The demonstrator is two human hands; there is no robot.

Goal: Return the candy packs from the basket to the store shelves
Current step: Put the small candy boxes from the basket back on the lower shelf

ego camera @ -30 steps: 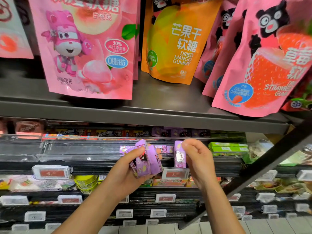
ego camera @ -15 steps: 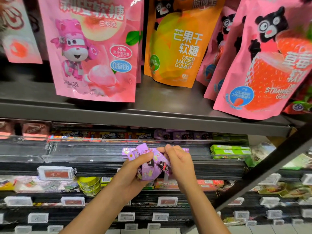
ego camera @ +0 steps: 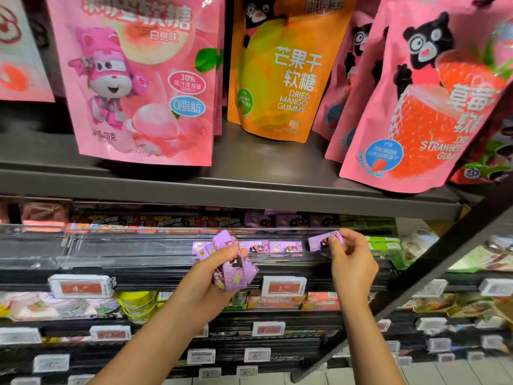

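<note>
Right hand [ego camera: 352, 269] up at the shelf, its grip pinched tight: thumb and fingertips [ego camera: 333, 240] clamp one small purple candy pack [ego camera: 319, 241], held flat, long side level, at the front edge of the clear-plastic shelf tray [ego camera: 138, 247]. Just left of that grip, a row of matching purple packs [ego camera: 273, 246] lies face-out in the tray, the held pack close beside the last of them; touching or not, I cannot tell.

Further left and a bit lower, the left hand [ego camera: 211, 287] is curled closed round a bunch of purple candy packs [ego camera: 231, 262], several fanned out at odd angles, thumb across the front. The basket is not in view.

Below both grips, white price tags [ego camera: 283, 286] with red panels clip to the dark shelf rails, with tins and flat packs behind them. Above the grips runs a grey metal shelf [ego camera: 249, 195] carrying big standing pouches: a pink peach gummy pouch [ego camera: 138, 79] up left, an orange dried mango gummy pouch [ego camera: 280, 70] straight above, a pink strawberry gummy pouch [ego camera: 424, 107] up right. Green packs [ego camera: 384, 245] lie just right of the right hand.
</note>
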